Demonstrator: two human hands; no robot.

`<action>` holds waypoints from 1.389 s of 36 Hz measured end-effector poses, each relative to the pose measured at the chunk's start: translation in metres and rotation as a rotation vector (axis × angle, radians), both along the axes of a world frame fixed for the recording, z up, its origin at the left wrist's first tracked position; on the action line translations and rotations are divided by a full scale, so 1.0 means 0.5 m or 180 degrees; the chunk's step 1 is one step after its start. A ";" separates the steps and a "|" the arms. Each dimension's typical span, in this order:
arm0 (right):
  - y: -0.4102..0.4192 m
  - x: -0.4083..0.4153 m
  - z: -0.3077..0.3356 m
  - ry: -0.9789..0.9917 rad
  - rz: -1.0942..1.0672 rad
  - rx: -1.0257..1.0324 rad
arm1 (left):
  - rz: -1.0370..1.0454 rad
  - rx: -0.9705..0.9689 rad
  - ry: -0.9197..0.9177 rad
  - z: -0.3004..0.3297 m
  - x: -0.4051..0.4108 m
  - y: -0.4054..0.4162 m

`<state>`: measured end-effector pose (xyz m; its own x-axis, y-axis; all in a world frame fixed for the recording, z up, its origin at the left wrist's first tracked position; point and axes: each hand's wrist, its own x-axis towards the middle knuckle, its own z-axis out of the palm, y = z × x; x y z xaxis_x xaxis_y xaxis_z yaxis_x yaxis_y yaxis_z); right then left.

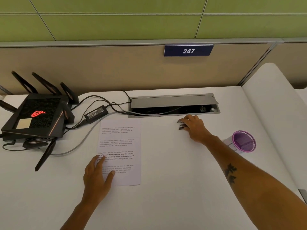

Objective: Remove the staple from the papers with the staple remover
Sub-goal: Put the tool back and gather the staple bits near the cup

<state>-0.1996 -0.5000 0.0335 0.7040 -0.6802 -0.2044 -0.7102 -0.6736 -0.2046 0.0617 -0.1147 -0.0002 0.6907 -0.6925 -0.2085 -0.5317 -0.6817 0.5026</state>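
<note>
White printed papers (123,138) lie flat on the white desk (166,188), left of centre. The staple itself is too small to make out. My left hand (98,175) rests flat on the lower left part of the papers, fingers spread. A small dark staple remover (181,125) lies on the desk to the right, just below the cable box. My right hand (195,127) lies over it with fingers curled around its right side; the jaws stick out to the left of my fingers.
A black router (36,118) with antennas, a power adapter (96,113) and cables crowd the far left. An open grey cable box (174,103) sits at the back centre. A purple mesh pen cup (243,141) lies beside my right forearm. A partition wall stands behind.
</note>
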 end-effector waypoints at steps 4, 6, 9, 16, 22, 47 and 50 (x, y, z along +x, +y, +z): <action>0.007 -0.005 -0.005 -0.0012 -0.0059 -0.0011 | -0.0002 -0.0004 -0.0021 -0.002 0.000 0.001; 0.013 -0.010 -0.006 -0.0050 -0.0094 -0.0017 | -0.0016 -0.0018 -0.0029 -0.002 0.001 0.003; 0.029 -0.022 -0.006 -0.0142 -0.0195 -0.0053 | -0.0033 -0.0034 -0.0051 -0.007 0.004 0.004; 0.104 -0.059 -0.020 -0.0481 -0.0435 -0.0110 | -0.0175 -0.0097 -0.0206 -0.002 -0.011 -0.001; 0.196 -0.112 -0.042 -0.0513 -0.0412 -0.0266 | -0.0571 -0.0139 -0.0337 0.017 -0.063 -0.023; 0.369 -0.497 -0.062 -0.0323 -0.1254 -0.0339 | -0.2383 0.0360 -0.0416 -0.023 -0.528 -0.128; 0.368 -0.539 -0.063 -0.0268 -0.1423 -0.0396 | -0.2341 0.0360 -0.0318 -0.050 -0.548 -0.128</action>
<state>-0.4689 -0.3159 0.0022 0.3470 -0.9361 -0.0570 -0.9206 -0.3285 -0.2111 -0.2121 -0.1788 -0.0250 0.0773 -0.9608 -0.2663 -0.9095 -0.1774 0.3760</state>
